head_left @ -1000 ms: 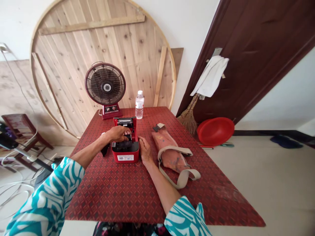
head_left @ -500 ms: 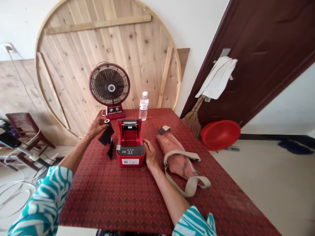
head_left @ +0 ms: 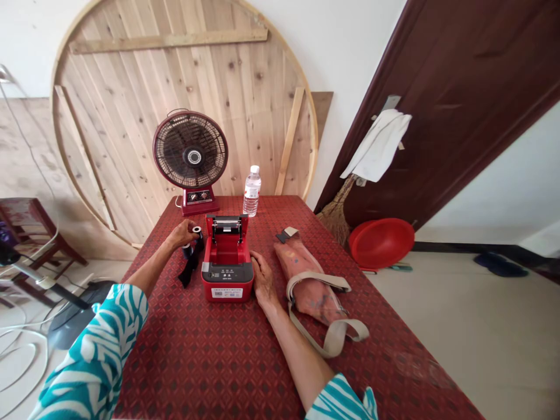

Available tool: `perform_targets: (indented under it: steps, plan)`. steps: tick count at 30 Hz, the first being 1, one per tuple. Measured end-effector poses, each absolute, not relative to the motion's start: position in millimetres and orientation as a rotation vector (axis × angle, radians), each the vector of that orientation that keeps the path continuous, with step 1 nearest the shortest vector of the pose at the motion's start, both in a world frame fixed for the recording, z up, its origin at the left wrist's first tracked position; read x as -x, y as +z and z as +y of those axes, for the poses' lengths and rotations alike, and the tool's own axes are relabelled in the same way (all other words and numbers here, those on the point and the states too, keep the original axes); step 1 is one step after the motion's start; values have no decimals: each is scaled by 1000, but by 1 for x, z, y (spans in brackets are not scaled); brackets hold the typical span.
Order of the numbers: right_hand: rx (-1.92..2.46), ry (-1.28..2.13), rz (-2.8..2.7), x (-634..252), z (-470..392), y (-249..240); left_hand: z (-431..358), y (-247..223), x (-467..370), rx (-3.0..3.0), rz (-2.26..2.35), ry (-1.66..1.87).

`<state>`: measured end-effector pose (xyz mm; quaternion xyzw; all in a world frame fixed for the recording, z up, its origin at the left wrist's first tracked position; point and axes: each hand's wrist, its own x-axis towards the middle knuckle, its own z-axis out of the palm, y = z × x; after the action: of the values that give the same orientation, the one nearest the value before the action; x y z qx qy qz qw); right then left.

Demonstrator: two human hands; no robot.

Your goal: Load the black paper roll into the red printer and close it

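A red and black label printer (head_left: 227, 283) stands on the table with its lid raised, baring the red inside. My left hand (head_left: 181, 234), just left of the printer, pinches a roll of black ribbon (head_left: 197, 231) by its white-cored end. The loose black strip hangs down to the tabletop. Against the printer's right side rests my right hand (head_left: 264, 281), its fingers curled along the casing. A pinkish pouch (head_left: 301, 277) with a beige strap (head_left: 335, 338) lies to the right of that hand.
Behind the printer are a dark red fan (head_left: 192, 154) and a water bottle (head_left: 252, 192). The table (head_left: 210, 361) has a red patterned top. A red basin (head_left: 381, 242) and a straw broom (head_left: 336, 213) are beyond its right edge; a chair (head_left: 32, 227) is at left.
My left hand has brought the ribbon roll a little closer to the printer, and the dangling strip has swung. My right hand stays at the printer's side. The view has shifted slightly.
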<state>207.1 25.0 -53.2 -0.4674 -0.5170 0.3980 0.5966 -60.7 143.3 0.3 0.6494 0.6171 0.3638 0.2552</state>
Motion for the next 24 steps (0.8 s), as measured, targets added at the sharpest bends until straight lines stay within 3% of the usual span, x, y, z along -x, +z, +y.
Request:
perform_targets:
  steps: [7,16,24]
  plan:
    - [1060,945,-1173,-205,25,-55,84,-2,95,-1401,1311,1288]
    - [1063,923,-1196,-203,24,-55,50,-21,77,-1383,1319,1183]
    - [1042,892,-1202,-202,27,-57,32,27,97,-1143,1143,1448]
